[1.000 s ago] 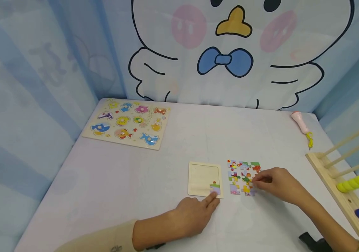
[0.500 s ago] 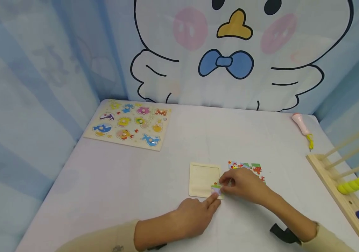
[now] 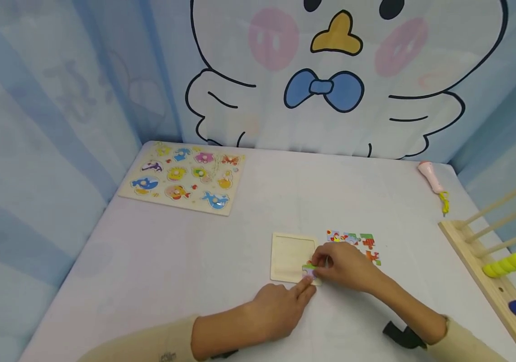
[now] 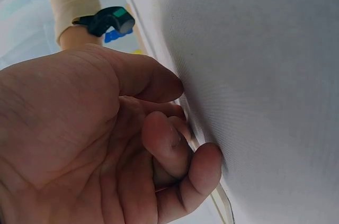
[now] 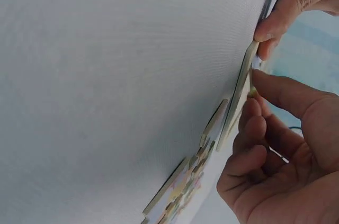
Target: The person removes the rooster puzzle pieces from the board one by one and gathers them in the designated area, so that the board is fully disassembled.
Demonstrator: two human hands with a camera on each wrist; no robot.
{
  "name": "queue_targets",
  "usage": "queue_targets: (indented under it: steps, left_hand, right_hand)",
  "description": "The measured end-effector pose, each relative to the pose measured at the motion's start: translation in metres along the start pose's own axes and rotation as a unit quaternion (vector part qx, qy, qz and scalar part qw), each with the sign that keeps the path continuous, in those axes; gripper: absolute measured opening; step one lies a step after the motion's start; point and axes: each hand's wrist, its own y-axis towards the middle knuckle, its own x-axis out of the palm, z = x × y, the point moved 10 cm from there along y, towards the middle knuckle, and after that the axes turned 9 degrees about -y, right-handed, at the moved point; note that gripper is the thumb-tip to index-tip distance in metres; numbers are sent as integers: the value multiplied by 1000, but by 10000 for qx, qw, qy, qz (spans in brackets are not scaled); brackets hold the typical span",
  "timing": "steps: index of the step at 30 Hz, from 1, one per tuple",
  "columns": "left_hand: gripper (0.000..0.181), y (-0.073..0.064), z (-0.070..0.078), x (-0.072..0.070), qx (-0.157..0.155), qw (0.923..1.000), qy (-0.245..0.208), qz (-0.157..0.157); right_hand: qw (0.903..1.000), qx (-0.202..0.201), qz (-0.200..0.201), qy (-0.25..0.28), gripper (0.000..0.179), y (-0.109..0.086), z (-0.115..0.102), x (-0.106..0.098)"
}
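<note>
A small wooden puzzle tray lies flat on the white table, with a purple-and-green jigsaw piece in its lower right corner. Outstretched fingers of my left hand touch that corner from the front; in the left wrist view the remaining fingers are bent loosely. My right hand is over the tray's right edge, thumb and fingertips pinching another jigsaw piece, mostly hidden by the fingers. Loose jigsaw pieces lie right of the tray, partly covered by the right hand.
A peg puzzle board with sea animals lies at the back left. A wooden frame with rods and yellow and blue beads stands along the right edge. Near the back right corner is a pink handled object with a yellow strap.
My right hand has moved left from the loose pieces to the tray's right edge, carrying a jigsaw piece, and has shifted little since half a second ago. The left hand has stayed in place.
</note>
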Motion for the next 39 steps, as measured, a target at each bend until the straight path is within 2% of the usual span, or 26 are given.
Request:
queue_targets:
  steps: [9, 17, 21, 25, 30, 34, 39]
  left_hand:
    - [59, 0, -2, -2, -93, 9996, 240, 109]
    - [55, 2, -3, -7, -83, 9986, 425, 293]
    - [53, 3, -1, -4, -13, 9981, 575, 227]
    - [52, 5, 4, 1, 56, 9984, 552, 88]
    - [52, 5, 6, 7, 0, 9992, 304, -246]
    - [52, 3, 6, 7, -17, 9988, 291, -381]
    - [51, 2, 5, 2, -67, 9996, 67, -280]
  right_hand:
    - [9954, 246, -194, 910, 16, 1, 9, -2]
    - [9942, 406, -137, 986, 15, 3, 15, -1]
    - [9916, 659, 26, 1114, 10, -2, 23, -5]
    - [9883, 870, 85, 1251, 4, -20, 41, -28]
    - [9796, 1250, -248, 1553, 8, -58, 89, -48]
    - [9706, 1591, -572, 1714, 10, -84, 123, -43]
    - [9676, 1685, -695, 1746, 9, -95, 137, -32]
